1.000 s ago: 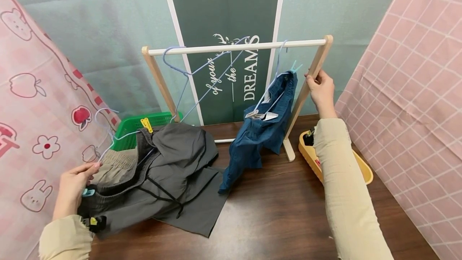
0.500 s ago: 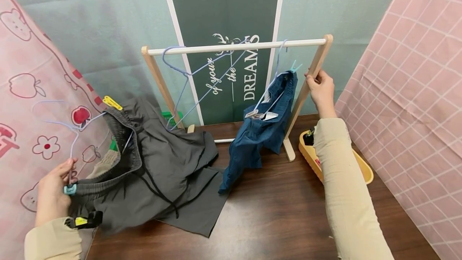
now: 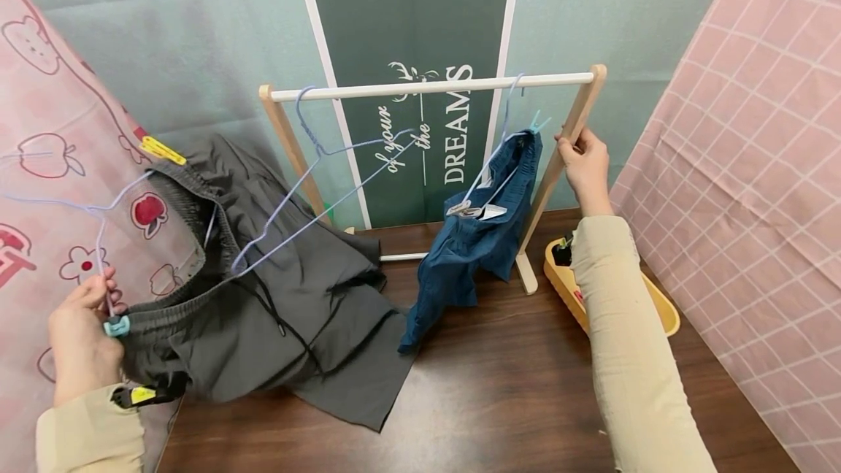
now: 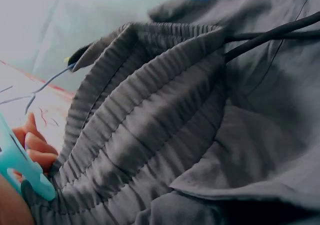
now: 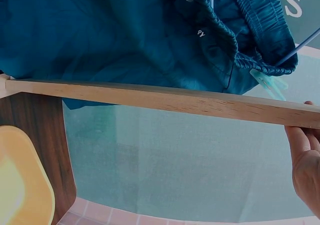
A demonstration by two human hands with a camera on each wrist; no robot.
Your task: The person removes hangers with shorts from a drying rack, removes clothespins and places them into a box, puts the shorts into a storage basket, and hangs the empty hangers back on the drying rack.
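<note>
So the left hand (image 3: 82, 327) has one arm of a lilac hanger (image 3: 92, 208) pinched between thumb and fingers, right next to a light-blue clip (image 3: 117, 325). Dark grey bottoms (image 3: 296, 341) hang off that hanger over at the left, waistband gaping, black drawstring (image 3: 269, 305) dangling, lower part resting on the brown table (image 3: 473, 414). A yellow clip (image 3: 162, 150) bites the far end of the waistband.

Right hand (image 3: 588, 166) is wrapped on the wooden post (image 3: 545, 188) at the rack's right end. Just beside it, blue shorts (image 3: 486, 261) hang from the white rail (image 3: 407, 90) on their own hanger. A second lilac hanger hooks over the rail's left part, tilted in front of the grey fabric.

Text-wise: the dark green panel (image 3: 407, 6) behind reads "of your", "the" and "DREAMS", printed sideways. There's a white tag (image 3: 493, 212) inside the blue waistband, too small to read. The right wrist view also shows a tiny white mark on the blue fabric, maybe "PY", but it's dim so don't quote me.
</note>
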